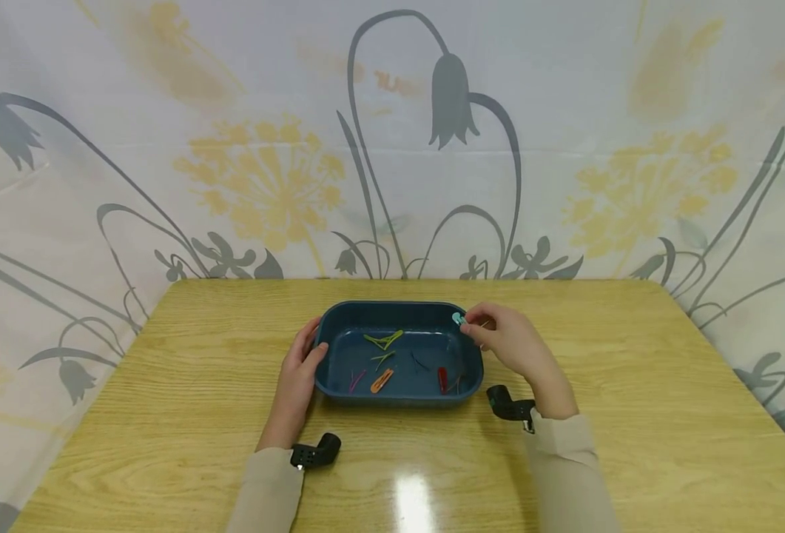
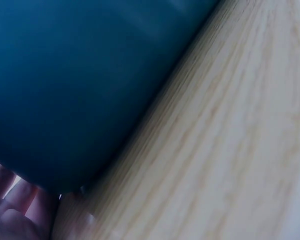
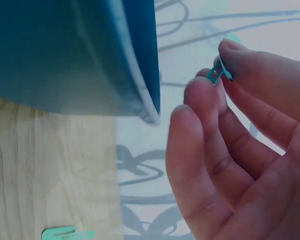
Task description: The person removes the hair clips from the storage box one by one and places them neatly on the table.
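Note:
A dark blue basin (image 1: 392,400) stands on the wooden table. My left hand (image 1: 301,366) grips its left end, thumb over the rim; in the left wrist view, fingers (image 2: 21,196) show beside the outer wall. Above the back right corner, my right hand (image 1: 508,340) pinches a mint-green snap hair clip (image 3: 216,74) between thumb and fingertips. On the basin floor lie several snap clips, among them a yellow-green one (image 1: 384,341), an orange one (image 1: 382,380), a red one (image 1: 442,380), a pink one (image 1: 356,380) and a dark blue one (image 1: 420,362).
Another mint-green clip (image 3: 65,233) lies on the table, seen in the right wrist view. A flower-patterned cloth (image 1: 392,148) hangs behind the far edge of the table (image 1: 186,414). Each wrist carries a black camera mount.

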`<state>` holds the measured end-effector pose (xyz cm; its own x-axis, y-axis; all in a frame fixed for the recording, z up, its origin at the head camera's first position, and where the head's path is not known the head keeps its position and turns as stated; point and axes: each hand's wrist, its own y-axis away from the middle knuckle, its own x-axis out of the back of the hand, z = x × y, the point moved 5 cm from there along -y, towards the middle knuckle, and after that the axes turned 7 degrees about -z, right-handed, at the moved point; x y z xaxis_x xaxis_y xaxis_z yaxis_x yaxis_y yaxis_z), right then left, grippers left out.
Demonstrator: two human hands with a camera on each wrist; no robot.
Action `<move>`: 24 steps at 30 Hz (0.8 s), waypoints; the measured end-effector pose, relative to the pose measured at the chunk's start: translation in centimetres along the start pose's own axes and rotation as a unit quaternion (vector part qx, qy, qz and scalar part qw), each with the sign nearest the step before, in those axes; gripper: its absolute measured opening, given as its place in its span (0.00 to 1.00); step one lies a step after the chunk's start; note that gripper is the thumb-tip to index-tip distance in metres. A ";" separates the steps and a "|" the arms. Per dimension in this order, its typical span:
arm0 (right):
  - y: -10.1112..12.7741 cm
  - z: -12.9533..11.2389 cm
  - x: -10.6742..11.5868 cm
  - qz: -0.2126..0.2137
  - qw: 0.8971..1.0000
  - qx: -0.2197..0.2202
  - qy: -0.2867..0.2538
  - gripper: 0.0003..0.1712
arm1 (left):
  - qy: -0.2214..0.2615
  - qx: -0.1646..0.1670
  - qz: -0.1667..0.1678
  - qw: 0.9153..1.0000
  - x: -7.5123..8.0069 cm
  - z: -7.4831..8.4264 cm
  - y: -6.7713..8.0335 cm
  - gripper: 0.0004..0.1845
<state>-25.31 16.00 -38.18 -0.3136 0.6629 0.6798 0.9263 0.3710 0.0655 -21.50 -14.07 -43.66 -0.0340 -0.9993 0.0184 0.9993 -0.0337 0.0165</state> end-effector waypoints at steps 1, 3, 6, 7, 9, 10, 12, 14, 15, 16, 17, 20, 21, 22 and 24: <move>0.0 0.1 0.1 0.006 1.000 0.000 -0.003 0.14 | -0.001 -0.002 0.000 1.000 0.1 -0.2 -0.1 0.26; 0.0 0.4 0.4 0.013 1.000 -0.001 -0.008 0.13 | -0.002 -0.006 0.000 1.000 0.2 -0.8 -0.5 0.26; 0.1 0.8 0.6 0.016 1.000 -0.009 -0.014 0.13 | -0.005 -0.012 0.001 1.000 0.5 -1.7 -0.9 0.26; 0.1 0.9 0.6 0.018 1.000 -0.015 -0.016 0.14 | -0.004 -0.013 0.003 1.000 0.5 -1.8 -0.9 0.25; 0.2 1.2 0.8 0.019 0.999 -0.023 -0.017 0.14 | -0.003 -0.012 0.006 1.000 0.6 -2.1 -1.0 0.25; 0.2 1.3 0.8 0.020 0.999 -0.027 -0.019 0.15 | -0.004 -0.012 0.006 1.000 0.6 -2.1 -1.0 0.25; 0.2 1.6 0.9 0.024 0.999 -0.034 -0.020 0.15 | -0.004 -0.011 0.007 1.000 0.6 -2.1 -1.0 0.25; 0.2 1.9 1.0 0.028 0.999 -0.033 -0.022 0.14 | -0.003 -0.011 0.006 1.000 0.6 -2.1 -1.0 0.25; 0.2 2.1 1.1 0.030 0.999 -0.034 -0.027 0.14 | -0.002 -0.013 0.004 1.000 0.6 -2.0 -1.0 0.25; 0.2 2.2 1.1 0.032 0.998 -0.034 -0.030 0.15 | -0.001 -0.014 0.003 1.000 0.6 -2.0 -0.9 0.26; 0.2 2.3 1.2 0.034 0.998 -0.035 -0.034 0.15 | 0.000 -0.014 0.003 1.000 0.5 -2.0 -0.9 0.25; 0.3 2.5 1.4 0.039 0.998 -0.035 -0.046 0.17 | 0.001 -0.016 0.003 1.000 0.5 -1.9 -0.9 0.25; 0.3 2.6 1.5 0.040 0.997 -0.037 -0.048 0.18 | 0.001 -0.017 0.004 1.000 0.5 -1.8 -0.9 0.25; 0.3 2.7 1.5 0.042 0.997 -0.038 -0.048 0.18 | 0.001 -0.017 0.004 1.000 0.5 -1.8 -0.9 0.25; 0.2 3.0 1.6 0.045 0.997 -0.039 -0.044 0.17 | 0.000 -0.018 0.003 1.000 0.5 -1.8 -0.9 0.25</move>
<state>-26.21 19.11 -39.29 -0.2416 0.7470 0.6194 0.9641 0.2570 0.0661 -22.37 -14.53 -45.50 -0.0274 -0.9995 0.0180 0.9994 -0.0277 -0.0201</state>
